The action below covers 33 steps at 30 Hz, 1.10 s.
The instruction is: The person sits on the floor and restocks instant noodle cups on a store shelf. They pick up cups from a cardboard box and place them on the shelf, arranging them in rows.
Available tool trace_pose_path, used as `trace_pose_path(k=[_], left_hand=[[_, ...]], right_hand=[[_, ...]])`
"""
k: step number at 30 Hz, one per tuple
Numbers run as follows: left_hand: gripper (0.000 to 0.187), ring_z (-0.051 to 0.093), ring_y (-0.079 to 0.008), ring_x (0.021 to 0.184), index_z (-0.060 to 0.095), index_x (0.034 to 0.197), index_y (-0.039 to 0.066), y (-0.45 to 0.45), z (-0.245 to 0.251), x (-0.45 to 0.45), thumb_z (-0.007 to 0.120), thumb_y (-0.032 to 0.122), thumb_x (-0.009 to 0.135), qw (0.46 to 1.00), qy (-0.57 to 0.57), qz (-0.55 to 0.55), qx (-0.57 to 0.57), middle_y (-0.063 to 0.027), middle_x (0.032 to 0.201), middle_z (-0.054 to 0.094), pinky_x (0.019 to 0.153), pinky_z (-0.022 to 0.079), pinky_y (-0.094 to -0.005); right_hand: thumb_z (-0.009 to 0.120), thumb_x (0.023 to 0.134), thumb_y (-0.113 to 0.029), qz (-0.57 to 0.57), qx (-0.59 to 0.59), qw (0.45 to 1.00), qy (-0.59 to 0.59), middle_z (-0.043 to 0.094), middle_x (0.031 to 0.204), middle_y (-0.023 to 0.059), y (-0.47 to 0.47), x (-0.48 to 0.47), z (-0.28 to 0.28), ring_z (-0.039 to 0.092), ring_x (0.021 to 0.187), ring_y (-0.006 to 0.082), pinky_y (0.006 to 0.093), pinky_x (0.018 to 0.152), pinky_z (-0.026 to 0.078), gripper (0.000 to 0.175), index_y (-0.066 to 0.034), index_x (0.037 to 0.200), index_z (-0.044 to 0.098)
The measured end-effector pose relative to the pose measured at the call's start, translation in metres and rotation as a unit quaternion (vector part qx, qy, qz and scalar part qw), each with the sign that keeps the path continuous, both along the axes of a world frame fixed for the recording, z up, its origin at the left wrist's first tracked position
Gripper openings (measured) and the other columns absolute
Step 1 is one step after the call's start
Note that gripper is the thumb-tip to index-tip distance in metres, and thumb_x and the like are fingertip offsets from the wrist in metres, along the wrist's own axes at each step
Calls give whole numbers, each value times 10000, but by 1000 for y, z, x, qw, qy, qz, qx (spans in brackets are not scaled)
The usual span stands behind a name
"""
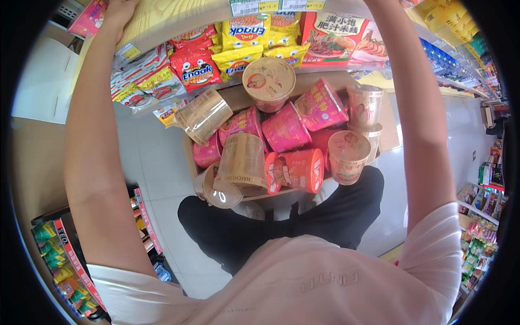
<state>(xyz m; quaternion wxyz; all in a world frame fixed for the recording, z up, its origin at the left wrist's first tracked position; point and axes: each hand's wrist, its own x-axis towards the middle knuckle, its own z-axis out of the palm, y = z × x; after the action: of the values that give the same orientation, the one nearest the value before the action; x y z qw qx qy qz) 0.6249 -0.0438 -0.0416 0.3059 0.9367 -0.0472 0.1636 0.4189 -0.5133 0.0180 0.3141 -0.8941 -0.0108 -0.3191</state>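
Both forearms reach up past the shelf edge. Part of my left hand (121, 14) shows at the top left over the wooden shelf board (162, 18), beside a pink package (88, 19); its fingers are cut off by the frame, so its hold is hidden. My right hand is beyond the top edge. Between my arms, an open cardboard box (321, 77) on the floor holds piled instant noodle cups: pink cups (286, 126), an orange-red cup (302, 170) and several beige cups (241, 160). One beige cup (269, 81) stands upright near the lower shelf.
The lower shelf holds red noodle packets (195, 71), yellow packets (245, 32) and a red box (331, 38). My knees (365, 187) are close to the box. A snack rack (67, 264) stands at the lower left; more stocked shelves (477, 243) line the right.
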Motion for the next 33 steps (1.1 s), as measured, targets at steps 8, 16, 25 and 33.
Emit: trace_pose_path(k=[8,16,25,33], left_hand=[[581,687,-199,1024,586,1289,-90,4,-2,-14,736,354,946,982,90,-72,-147,-170,1199,699,871,549,-341],[585,668,-279,1140,617,1303,-72,-6,27,-75,680,390,949,992,102,-72,17,-174,1275,696,969,496,-371],[524,668,-442,1070,639,1333,116,-6,15,-118,417,497,1050,953,-12,-81,292,-266,1180,697,928,504,-461],[373,680,-474,964,570,1239,92,-29,11,-162,334,344,1096,885,-125,-86,440,-242,1038,715,862,526,-555]], right_hand=[[718,937,-119,225,138,964,13,725,819,67,110,-287,-20,653,628,148,280,580,512,116,-32,986,777],[735,945,-167,320,383,865,-49,696,761,21,124,-333,-3,629,595,121,273,539,480,130,-89,1046,765],[698,978,-125,299,352,886,-45,718,806,38,113,-350,-22,631,657,98,249,609,482,167,-42,1108,762],[683,988,-68,108,-20,979,-170,736,847,85,34,-222,-20,643,697,96,237,657,492,177,-4,1135,760]])
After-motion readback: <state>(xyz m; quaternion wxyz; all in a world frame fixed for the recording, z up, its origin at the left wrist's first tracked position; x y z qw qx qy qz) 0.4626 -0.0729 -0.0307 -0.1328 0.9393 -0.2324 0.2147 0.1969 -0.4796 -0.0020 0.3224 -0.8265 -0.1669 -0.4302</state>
